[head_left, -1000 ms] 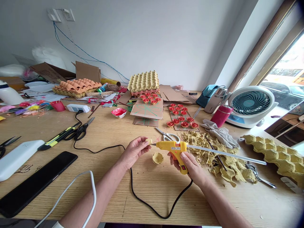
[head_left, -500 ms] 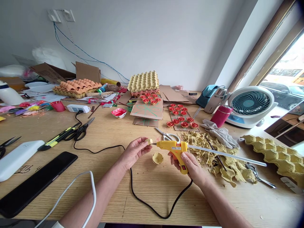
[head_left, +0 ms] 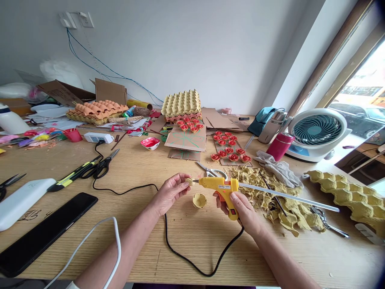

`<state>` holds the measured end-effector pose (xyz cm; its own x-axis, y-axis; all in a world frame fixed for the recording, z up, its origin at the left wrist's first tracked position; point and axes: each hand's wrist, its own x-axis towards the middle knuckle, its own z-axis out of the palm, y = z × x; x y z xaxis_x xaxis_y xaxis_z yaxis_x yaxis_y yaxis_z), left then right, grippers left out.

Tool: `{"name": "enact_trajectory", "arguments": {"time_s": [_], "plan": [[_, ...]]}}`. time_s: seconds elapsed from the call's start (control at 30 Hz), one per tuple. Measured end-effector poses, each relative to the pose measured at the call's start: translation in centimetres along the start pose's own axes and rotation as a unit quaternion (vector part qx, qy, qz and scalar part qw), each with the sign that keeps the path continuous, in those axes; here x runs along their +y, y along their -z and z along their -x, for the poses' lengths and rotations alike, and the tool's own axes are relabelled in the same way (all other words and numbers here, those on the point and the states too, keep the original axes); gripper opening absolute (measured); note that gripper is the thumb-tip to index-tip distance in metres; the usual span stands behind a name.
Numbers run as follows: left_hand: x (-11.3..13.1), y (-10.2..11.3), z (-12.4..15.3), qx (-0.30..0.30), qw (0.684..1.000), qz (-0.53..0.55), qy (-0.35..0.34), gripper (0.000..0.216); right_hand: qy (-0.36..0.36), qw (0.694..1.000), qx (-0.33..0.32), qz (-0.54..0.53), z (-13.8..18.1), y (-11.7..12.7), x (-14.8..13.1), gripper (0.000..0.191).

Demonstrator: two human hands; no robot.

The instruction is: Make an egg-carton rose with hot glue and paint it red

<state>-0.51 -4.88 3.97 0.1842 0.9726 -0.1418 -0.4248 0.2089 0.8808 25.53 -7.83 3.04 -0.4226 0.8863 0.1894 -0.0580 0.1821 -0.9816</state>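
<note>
My right hand (head_left: 237, 206) is wrapped round the handle of a yellow hot glue gun (head_left: 218, 185), with a long clear glue stick (head_left: 288, 196) sticking out of its back. Its nozzle points left and meets, or nearly meets, a small piece of yellow egg carton (head_left: 189, 182). That piece is pinched between the thumb and fingers of my left hand (head_left: 173, 192). Below the nozzle, a cup-shaped egg-carton flower (head_left: 199, 200) with petals stands on the wooden table. The gun's black cord (head_left: 192, 263) loops toward me.
Torn egg-carton scraps (head_left: 270, 188) lie right of the gun, with white-handled scissors (head_left: 215, 172) behind it. Red paper roses (head_left: 228, 150) stand on cardboard farther back. A dark phone (head_left: 48, 233), a white power bank (head_left: 28, 202) and black scissors (head_left: 104, 166) lie at left. A fan (head_left: 319, 134) stands at right.
The glue gun's nozzle and the carton piece have come closer together, and the piece has turned slightly in my left fingers. The flower cup has stayed in place.
</note>
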Motion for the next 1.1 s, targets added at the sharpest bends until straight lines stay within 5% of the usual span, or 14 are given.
{"name": "enact_trajectory", "arguments": {"time_s": [1.1], "plan": [[0.03, 0.13, -0.18, -0.013, 1.000, -0.001, -0.012, 0.042, -0.010, 1.000, 0.013, 0.024, -0.10, 0.18, -0.06, 0.057]]}}
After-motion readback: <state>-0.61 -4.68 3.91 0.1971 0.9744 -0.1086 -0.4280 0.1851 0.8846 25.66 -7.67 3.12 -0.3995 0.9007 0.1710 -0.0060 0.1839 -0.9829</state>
